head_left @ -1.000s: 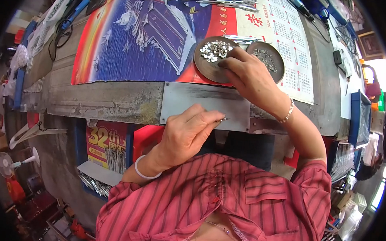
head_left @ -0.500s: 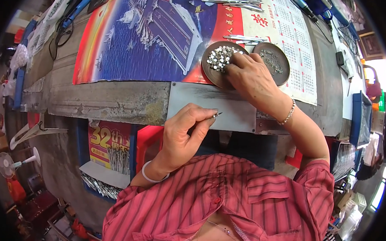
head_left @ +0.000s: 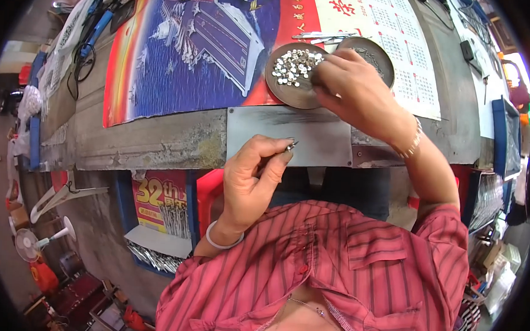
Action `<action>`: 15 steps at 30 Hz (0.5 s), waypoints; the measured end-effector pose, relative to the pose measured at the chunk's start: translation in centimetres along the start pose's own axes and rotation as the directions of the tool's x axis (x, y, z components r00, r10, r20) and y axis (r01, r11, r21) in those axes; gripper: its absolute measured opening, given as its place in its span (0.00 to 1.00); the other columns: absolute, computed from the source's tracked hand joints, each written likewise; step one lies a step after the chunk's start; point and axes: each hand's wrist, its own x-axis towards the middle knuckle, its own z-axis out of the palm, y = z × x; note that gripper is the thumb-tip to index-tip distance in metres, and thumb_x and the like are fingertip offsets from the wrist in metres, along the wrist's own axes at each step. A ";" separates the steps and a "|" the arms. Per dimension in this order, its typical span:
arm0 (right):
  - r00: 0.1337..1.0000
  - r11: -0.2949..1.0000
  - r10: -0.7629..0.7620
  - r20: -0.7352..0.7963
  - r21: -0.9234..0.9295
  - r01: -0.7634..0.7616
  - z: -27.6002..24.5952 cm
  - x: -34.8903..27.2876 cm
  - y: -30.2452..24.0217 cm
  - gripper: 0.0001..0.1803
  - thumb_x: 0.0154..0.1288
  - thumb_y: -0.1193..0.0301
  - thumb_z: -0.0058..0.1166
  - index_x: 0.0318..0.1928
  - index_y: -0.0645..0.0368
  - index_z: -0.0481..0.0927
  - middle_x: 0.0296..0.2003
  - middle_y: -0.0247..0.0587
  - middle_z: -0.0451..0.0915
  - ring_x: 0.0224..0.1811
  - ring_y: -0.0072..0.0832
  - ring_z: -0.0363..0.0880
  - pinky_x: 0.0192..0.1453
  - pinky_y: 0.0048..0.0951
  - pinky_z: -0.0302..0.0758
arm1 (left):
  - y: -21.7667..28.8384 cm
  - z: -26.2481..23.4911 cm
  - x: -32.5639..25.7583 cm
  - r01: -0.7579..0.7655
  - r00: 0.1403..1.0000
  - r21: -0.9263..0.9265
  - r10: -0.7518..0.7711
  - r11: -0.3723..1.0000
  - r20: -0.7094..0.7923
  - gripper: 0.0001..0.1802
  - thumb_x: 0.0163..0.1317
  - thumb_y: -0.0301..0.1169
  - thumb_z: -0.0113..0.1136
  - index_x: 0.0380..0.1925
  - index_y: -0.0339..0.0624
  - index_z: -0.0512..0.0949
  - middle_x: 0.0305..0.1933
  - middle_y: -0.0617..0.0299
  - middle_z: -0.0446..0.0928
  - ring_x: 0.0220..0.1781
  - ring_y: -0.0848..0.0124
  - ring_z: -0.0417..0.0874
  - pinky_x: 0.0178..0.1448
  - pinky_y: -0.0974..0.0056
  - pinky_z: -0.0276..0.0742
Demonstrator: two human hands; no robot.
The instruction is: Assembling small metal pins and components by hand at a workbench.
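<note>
Left hand (head_left: 253,177): thumb and forefinger pinched shut on a small metal piece (head_left: 291,146), held just above the near edge of the grey plate (head_left: 314,135). Right hand (head_left: 356,89): fingertips bunched over the dish (head_left: 287,89) of silver bits (head_left: 291,65), but whether they grip one cannot be told. A second dish (head_left: 376,51) lies just behind that hand, both on the poster (head_left: 193,48).

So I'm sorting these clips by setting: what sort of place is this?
Probably a small workshop or assembly bench. A worn workbench carries a round dish of small metal parts, a bare metal plate at its edge, and a poster as cover.
</note>
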 end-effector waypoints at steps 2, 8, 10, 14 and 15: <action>0.975 0.944 0.213 -0.069 0.274 -0.186 -1.0 -2.0 -2.0 0.06 0.51 0.77 0.55 0.30 0.62 0.72 0.28 0.43 0.77 0.32 0.39 0.77 0.40 0.35 0.71 | -0.2 0.2 -0.2 0.095 0.995 -0.113 -0.097 0.989 -0.012 0.10 0.62 0.18 0.54 0.43 0.33 0.76 0.33 0.64 0.76 0.24 0.84 0.68 0.27 0.79 0.63; 0.919 0.625 0.393 -0.024 0.740 -0.248 0.0 -7.0 -5.8 0.07 0.49 0.83 0.56 0.30 0.65 0.73 0.29 0.40 0.78 0.32 0.29 0.79 0.38 0.25 0.74 | -0.9 2.4 0.1 0.329 0.942 -0.446 -0.324 0.832 0.091 0.12 0.67 0.27 0.52 0.49 0.37 0.74 0.36 0.64 0.77 0.25 0.84 0.68 0.27 0.79 0.61; 0.865 0.514 0.500 -0.048 0.820 -0.251 0.8 -7.7 -6.6 0.08 0.50 0.83 0.56 0.32 0.65 0.74 0.29 0.39 0.78 0.32 0.25 0.79 0.38 0.25 0.75 | -1.0 3.3 0.0 0.353 0.933 -0.477 -0.343 0.805 0.110 0.13 0.67 0.27 0.52 0.50 0.38 0.74 0.37 0.64 0.77 0.25 0.84 0.69 0.27 0.79 0.62; 0.818 0.475 0.573 -0.058 0.836 -0.273 1.0 -8.4 -7.7 0.07 0.52 0.83 0.59 0.33 0.66 0.76 0.29 0.39 0.78 0.34 0.24 0.80 0.37 0.23 0.77 | -0.8 4.5 -0.3 0.407 0.912 -0.519 -0.366 0.752 0.186 0.15 0.67 0.26 0.51 0.53 0.39 0.73 0.34 0.68 0.75 0.28 0.84 0.69 0.31 0.79 0.64; 0.816 0.471 0.575 -0.057 0.839 -0.273 1.0 -8.6 -7.7 0.07 0.52 0.83 0.59 0.33 0.66 0.76 0.29 0.39 0.78 0.34 0.24 0.80 0.37 0.23 0.77 | -0.8 4.6 -0.4 0.418 0.908 -0.530 -0.351 0.738 0.227 0.15 0.67 0.26 0.51 0.53 0.39 0.73 0.33 0.69 0.74 0.28 0.84 0.69 0.31 0.79 0.64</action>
